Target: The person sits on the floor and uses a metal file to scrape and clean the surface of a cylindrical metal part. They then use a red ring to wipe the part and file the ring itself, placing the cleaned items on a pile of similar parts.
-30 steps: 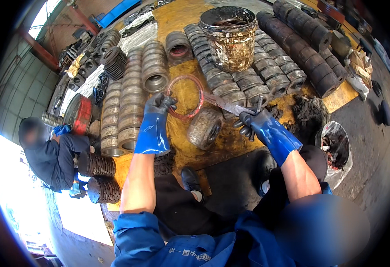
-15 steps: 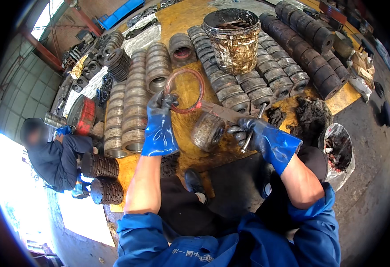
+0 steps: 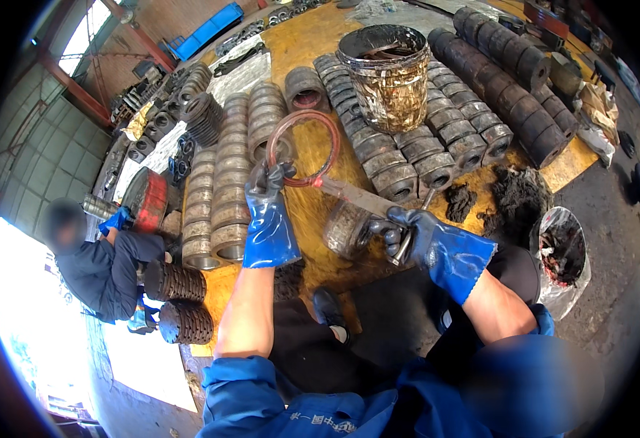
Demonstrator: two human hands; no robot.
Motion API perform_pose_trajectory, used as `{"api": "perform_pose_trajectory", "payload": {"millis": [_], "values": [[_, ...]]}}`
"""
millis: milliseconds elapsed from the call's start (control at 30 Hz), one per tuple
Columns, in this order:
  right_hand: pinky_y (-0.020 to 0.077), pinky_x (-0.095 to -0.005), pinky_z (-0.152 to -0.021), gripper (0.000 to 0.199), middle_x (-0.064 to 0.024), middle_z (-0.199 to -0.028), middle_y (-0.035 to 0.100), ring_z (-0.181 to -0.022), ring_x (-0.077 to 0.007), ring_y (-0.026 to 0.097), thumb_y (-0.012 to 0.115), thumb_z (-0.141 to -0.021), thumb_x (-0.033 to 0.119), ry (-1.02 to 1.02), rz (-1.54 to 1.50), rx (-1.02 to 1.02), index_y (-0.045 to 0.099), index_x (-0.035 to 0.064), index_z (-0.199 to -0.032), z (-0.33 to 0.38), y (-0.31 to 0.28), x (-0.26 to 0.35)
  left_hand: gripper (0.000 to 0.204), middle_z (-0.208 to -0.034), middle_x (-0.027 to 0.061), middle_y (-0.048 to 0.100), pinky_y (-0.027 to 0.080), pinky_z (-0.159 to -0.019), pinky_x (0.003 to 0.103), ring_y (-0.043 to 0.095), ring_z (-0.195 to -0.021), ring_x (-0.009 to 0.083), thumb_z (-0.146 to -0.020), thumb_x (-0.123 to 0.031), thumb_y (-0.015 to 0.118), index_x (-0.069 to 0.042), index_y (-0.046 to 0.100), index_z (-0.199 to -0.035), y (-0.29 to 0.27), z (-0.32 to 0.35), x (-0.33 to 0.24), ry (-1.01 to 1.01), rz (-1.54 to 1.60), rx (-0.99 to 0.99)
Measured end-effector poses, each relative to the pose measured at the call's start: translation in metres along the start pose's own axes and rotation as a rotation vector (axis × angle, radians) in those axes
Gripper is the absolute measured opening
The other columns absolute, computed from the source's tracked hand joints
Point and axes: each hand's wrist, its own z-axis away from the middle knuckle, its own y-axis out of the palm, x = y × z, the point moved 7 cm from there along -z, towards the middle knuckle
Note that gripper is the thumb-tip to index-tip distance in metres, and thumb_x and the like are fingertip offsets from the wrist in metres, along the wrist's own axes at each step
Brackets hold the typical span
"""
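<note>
My left hand, in a blue-and-black rubber glove, closes around the near-left side of a reddish-brown ring and holds it up. In my right hand, gloved the same way, is a flat metal scraper with red paste on its tip. That tip meets the ring's lower right edge. A thin metal rod also passes through the right hand's fingers, its middle hidden by the glove. Behind the scraper a worn metal cylinder lies on the yellow board.
Rows of metal rings lie left of centre. A paint-smeared bucket stands on further rows. Dark grease sits right, beside a lined bin. A seated person works at the left near stacked dark discs.
The view has shifted slightly, so the scene sits lower and further right. Both hands keep their hold, and the scraper still touches the ring. The rod is tilted differently in my right hand.
</note>
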Motion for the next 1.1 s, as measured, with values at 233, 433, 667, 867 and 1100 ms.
{"api": "perform_pose_trajectory", "payload": {"millis": [233,433,667,867,1100], "values": [[0.0466,-0.0348,-0.048,0.031,-0.0155,-0.086,0.070,-0.053,-0.0161,0.057,0.055,-0.096,0.027,0.009,0.018,0.054,0.058,0.0025,-0.115,-0.005,-0.009,0.009,0.033,-0.100,0.0131,0.070,0.056,-0.080,0.033,0.068,-0.088,0.0216,-0.095,-0.013,0.062,0.004,0.057,-0.123,-0.009,-0.003,0.002,-0.082,0.177,-0.060],[0.0436,-0.0313,-0.049,0.030,-0.0132,-0.086,0.069,-0.053,-0.0130,0.054,0.056,-0.096,0.028,-0.132,0.168,-0.070,0.058,0.0056,-0.115,0.011,-0.010,0.029,0.030,-0.099,0.0128,0.070,0.056,-0.078,0.031,0.068,-0.085,0.0196,-0.094,-0.013,0.063,0.003,0.059,-0.119,-0.021,-0.006,0.005,-0.096,0.186,0.003],[0.0437,-0.0318,-0.050,0.031,-0.0123,-0.085,0.069,-0.054,-0.0129,0.053,0.056,-0.096,0.030,-0.257,0.277,-0.091,0.059,0.0056,-0.116,0.022,-0.013,0.045,0.034,-0.097,0.0148,0.070,0.058,-0.072,0.033,0.069,-0.080,0.0216,-0.094,-0.015,0.064,0.004,0.059,-0.121,-0.028,-0.007,-0.001,-0.154,-0.055,0.019],[0.0433,-0.0332,-0.049,0.028,-0.0134,-0.087,0.069,-0.054,-0.0137,0.052,0.058,-0.095,0.031,-0.290,0.216,-0.104,0.059,0.0084,-0.110,0.030,-0.008,0.054,0.030,-0.097,0.0121,0.070,0.055,-0.079,0.032,0.067,-0.085,0.0200,-0.096,-0.015,0.061,0.004,0.059,-0.120,-0.023,0.001,0.000,-0.153,0.041,-0.020],[0.0458,-0.0319,-0.047,0.037,-0.0111,-0.084,0.070,-0.053,-0.0140,0.058,0.055,-0.096,0.035,-0.130,0.122,0.034,0.058,0.0049,-0.117,0.018,0.005,0.010,0.022,-0.099,0.0103,0.068,0.053,-0.083,0.033,0.066,-0.089,0.0202,-0.096,-0.011,0.059,0.003,0.061,-0.113,-0.022,0.000,-0.003,-0.138,0.186,-0.136]]}}
